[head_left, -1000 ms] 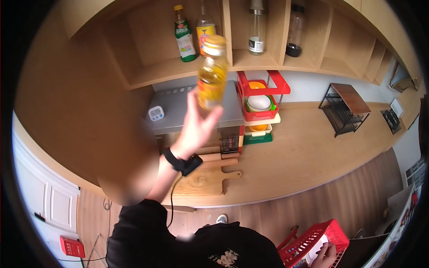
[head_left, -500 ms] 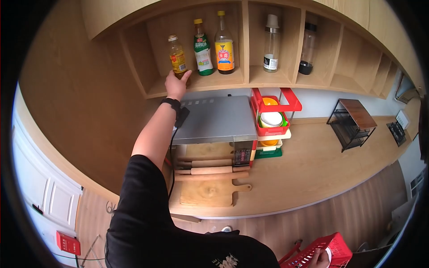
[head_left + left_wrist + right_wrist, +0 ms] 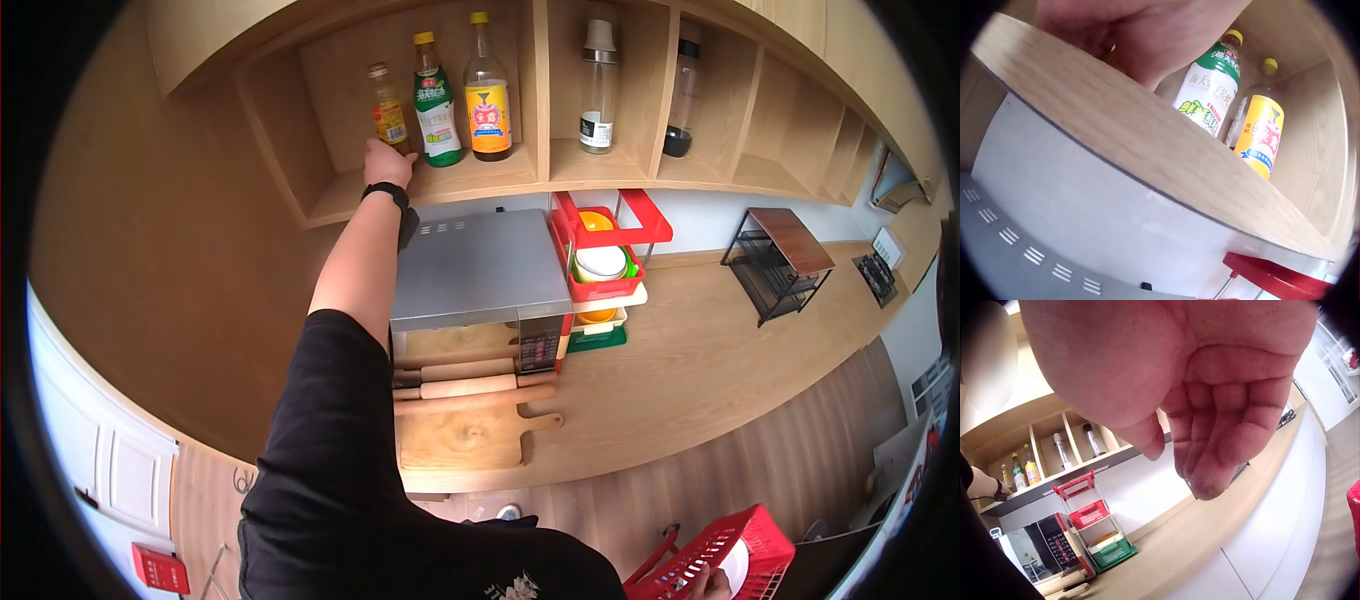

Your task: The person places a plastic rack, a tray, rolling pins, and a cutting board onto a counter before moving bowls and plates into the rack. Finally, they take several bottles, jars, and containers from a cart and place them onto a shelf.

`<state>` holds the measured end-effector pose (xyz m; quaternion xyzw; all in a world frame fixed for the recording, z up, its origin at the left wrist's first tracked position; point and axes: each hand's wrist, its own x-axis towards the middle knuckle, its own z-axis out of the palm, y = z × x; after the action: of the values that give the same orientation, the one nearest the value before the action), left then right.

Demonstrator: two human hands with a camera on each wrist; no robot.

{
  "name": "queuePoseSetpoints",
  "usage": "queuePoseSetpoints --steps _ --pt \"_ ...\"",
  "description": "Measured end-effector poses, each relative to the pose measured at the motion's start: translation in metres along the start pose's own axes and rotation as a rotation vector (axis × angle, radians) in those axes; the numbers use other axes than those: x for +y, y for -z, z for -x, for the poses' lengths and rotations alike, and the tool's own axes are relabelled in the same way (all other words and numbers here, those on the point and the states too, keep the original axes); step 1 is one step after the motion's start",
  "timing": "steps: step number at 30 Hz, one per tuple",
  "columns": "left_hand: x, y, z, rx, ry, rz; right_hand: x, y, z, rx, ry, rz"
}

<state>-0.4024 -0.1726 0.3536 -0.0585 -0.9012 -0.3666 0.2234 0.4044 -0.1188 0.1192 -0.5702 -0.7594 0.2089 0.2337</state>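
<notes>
My left hand [image 3: 388, 165] reaches into the left shelf compartment and grips the lower part of a small yellow-labelled oil bottle [image 3: 389, 115], which stands upright. In the left wrist view the curled fingers hide nearly all of that bottle. Just right of it are a green-and-white bottle [image 3: 437, 110] and a dark sauce bottle with an orange-yellow label [image 3: 488, 105]. Low at the right, my right hand [image 3: 712, 583] is beside a red basket [image 3: 745, 530] with a white plate [image 3: 735, 568] in it. The right wrist view shows its fingers loosely bent around nothing.
Further right on the shelf stand a clear bottle [image 3: 598, 95] and a dark-capped bottle [image 3: 683, 105]. Below are a microwave [image 3: 480, 265], a red rack with bowls [image 3: 600, 290], rolling pins [image 3: 470, 385], a cutting board [image 3: 465, 440] and a small black-framed rack [image 3: 780, 260].
My left hand carried the oil bottle up and left into the shelf compartment, then moved it slightly deeper, closer to the green-and-white bottle. The right hand stays by the red basket.
</notes>
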Motion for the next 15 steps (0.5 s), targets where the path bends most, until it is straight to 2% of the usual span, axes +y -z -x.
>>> queuePoseSetpoints --steps 6,9,10,11,12,13,15 --pt "-0.007 -0.016 -0.022 0.006 -0.029 -0.031 0.010 -0.012 0.014 -0.003 0.023 0.048" --pt "-0.025 -0.032 -0.045 0.056 -0.108 -0.087 -0.012 -0.007 0.015 -0.082 -0.117 0.057" --pt "-0.021 -0.023 -0.041 -0.039 -0.127 -0.119 0.012 -0.018 0.019 -0.055 -0.087 0.002" --pt "-0.032 -0.034 -0.058 -0.091 -0.158 -0.158 0.042 -0.033 0.025 -0.019 -0.065 -0.041" --pt "-0.037 -0.036 -0.072 -0.230 -0.208 -0.272 0.044 -0.036 0.030 0.052 -0.027 -0.018" --pt "-0.014 -0.013 -0.033 -0.210 -0.157 -0.281 0.033 -0.032 0.030 0.123 -0.005 0.017" --pt "-0.024 -0.028 -0.036 0.145 -0.196 -0.160 0.009 -0.015 0.036 0.073 -0.205 -0.016"
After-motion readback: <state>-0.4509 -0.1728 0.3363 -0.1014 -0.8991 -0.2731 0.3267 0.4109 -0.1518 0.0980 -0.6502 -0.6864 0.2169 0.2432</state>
